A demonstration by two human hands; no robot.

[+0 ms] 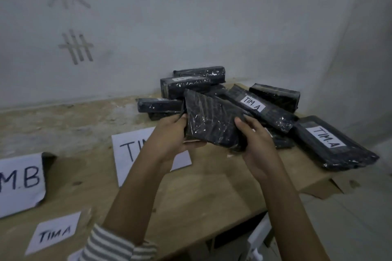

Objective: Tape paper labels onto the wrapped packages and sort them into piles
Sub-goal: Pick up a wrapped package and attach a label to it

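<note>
Head view: both hands on one black wrapped package [212,125], held tilted above the table [212,193]. Left hand [169,135] grips its left edge, fingers curled round. Right hand [256,142] grips the lower right corner, thumb on top. Pile of wrapped packages [186,86] lies behind, 12 to 3 o'clock from the held one, against the wall [212,27]. Two of them show TIM.A labels [326,140]. Large TIM sign [131,154] at 8 o'clock, partly under the left forearm. M.B sign [19,180] further out at 8 o'clock. Small TIM A label [55,233] at 7 o'clock, flat on the table.
</note>
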